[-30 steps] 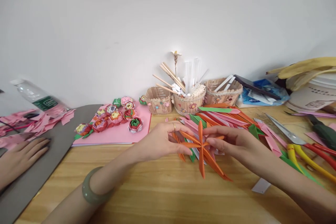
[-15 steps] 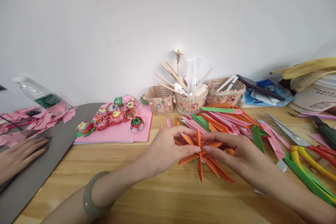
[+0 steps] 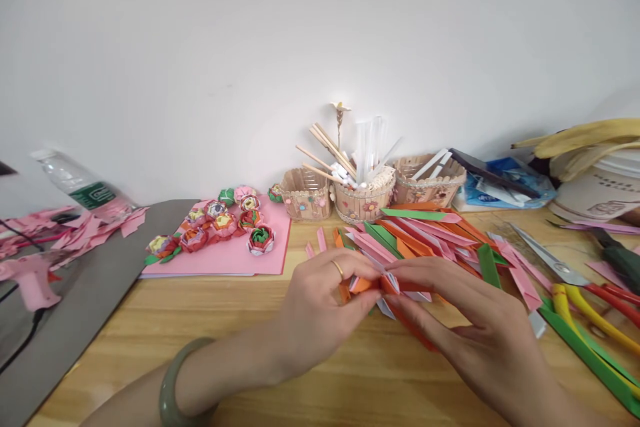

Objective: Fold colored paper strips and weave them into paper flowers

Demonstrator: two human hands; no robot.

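Note:
Between my two hands is a piece of folded orange paper point(image 3: 390, 284) with whitish inner edges, its strips bunched together. My left hand point(image 3: 325, 307), with a ring and a green bangle, pinches its left side between thumb and fingers. From the right, my right hand point(image 3: 465, 320) grips the other side with thumb below and fingers above. Much of the folded paper is hidden behind my fingers. Just beyond lies a heap of folded paper strips point(image 3: 425, 237) in pink, green and orange.
Several paper flowers point(image 3: 220, 221) lie on pink sheets point(image 3: 270, 233). Three decorated wooden baskets point(image 3: 306, 203) stand along the wall. Scissors point(image 3: 555, 263) and yellow-handled pliers-like tools point(image 3: 575, 300) lie right. A pink glue gun point(image 3: 33, 280) and plastic bottle point(image 3: 75, 180) are left.
The spread orange paper star has been gathered into a bunch, its light inner side now showing. Another person's hand at the left has gone from view, leaving the glue gun visible.

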